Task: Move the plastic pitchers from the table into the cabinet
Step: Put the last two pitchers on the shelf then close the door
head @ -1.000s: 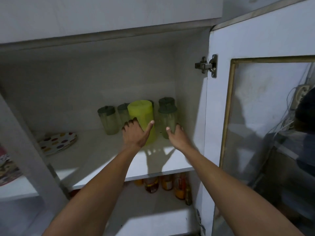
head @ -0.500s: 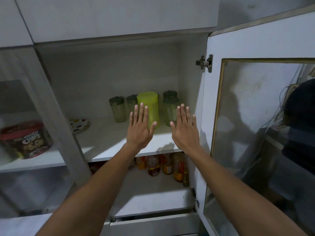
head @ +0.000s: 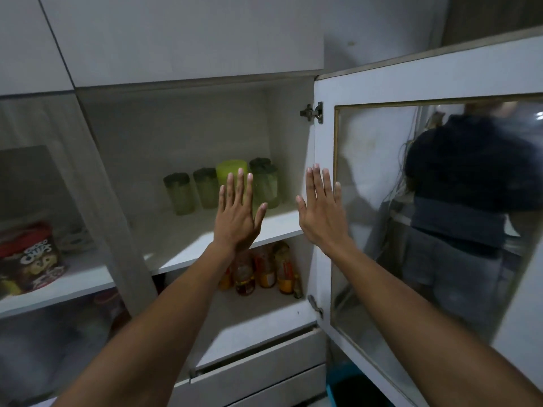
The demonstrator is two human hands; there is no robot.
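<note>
Head view, green pitchers [head: 232,171] on cabinet [head: 282,227] shelf, bottles [head: 264,271] below

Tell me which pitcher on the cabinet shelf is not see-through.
The bright yellow-green pitcher, standing behind the left hand. It is solid in colour, while the other pitchers beside it have clear pale bodies with dark lids.

left hand [head: 236,214] | right hand [head: 321,214] | forearms bare, sleeveless | no rings

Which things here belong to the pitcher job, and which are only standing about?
Job: lime pitcher, greenish lidded pitchers, upper shelf, open cabinet door, left hand and right hand, both empty.

Standing about: sauce bottles, cereal box, drawer.
</note>
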